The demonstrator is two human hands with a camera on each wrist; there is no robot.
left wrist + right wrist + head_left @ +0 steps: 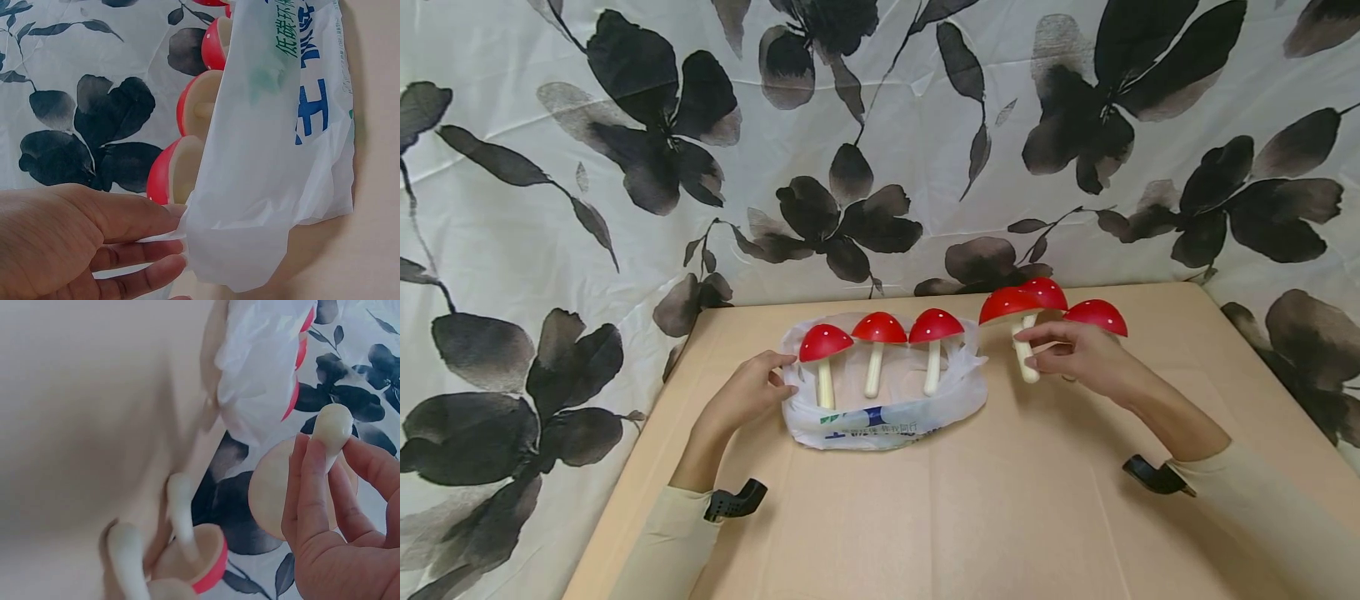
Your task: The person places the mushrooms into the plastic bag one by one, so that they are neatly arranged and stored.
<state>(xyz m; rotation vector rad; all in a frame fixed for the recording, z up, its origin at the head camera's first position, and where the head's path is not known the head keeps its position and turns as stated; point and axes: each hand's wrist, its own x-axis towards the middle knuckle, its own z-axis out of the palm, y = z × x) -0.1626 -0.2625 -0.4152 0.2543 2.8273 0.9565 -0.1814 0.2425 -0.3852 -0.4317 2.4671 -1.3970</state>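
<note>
My left hand [747, 393] pinches the left edge of a white plastic bag [250, 187] between thumb and fingers. Three toy mushrooms, each with a red white-dotted cap and a cream stem, lie side by side in the bag: a left one [825, 342], a middle one [880, 327] and a right one [936, 325]. Just right of the bag, my right hand [1088, 357] pinches another toy mushroom [1006, 305] by its stem. Its cap is up and away from me, and the stem end [333, 425] pokes out past the fingertips in the right wrist view.
Behind my right hand, two more toy mushrooms lie on the table, one cap [1047, 292] partly covered by the held one, another [1099, 314] farther right. The light wooden table [925, 525] ends against a white cloth [940, 225] with dark flowers.
</note>
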